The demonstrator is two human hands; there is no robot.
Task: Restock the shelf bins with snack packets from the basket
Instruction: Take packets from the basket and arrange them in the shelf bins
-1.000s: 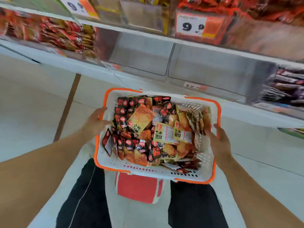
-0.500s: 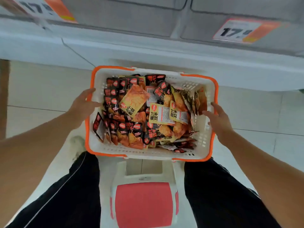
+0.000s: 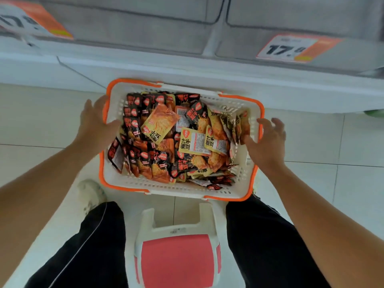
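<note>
A white basket with an orange rim (image 3: 174, 190) sits low on the tiled floor in front of the shelf base. It is heaped with several snack packets (image 3: 166, 138), black-and-orange ones and yellow ones. My left hand (image 3: 93, 123) is at the basket's left rim, fingers straight outside it and thumb over the edge. My right hand (image 3: 267, 144) is at the right rim with spread fingers, its thumb reaching just inside. Neither hand holds a packet. Clear shelf bins (image 3: 128, 30) run along the top of the view.
Orange price tags (image 3: 291, 48) hang on the bin fronts. A red-and-white step stool (image 3: 178, 260) stands between my legs, just behind the basket. My shoe (image 3: 91, 194) is at the basket's near left corner. Pale floor tiles lie on both sides.
The basket has come down from waist height to the floor by the shelf base. My fingers have loosened from the rims and now spread out. The view has tilted down.
</note>
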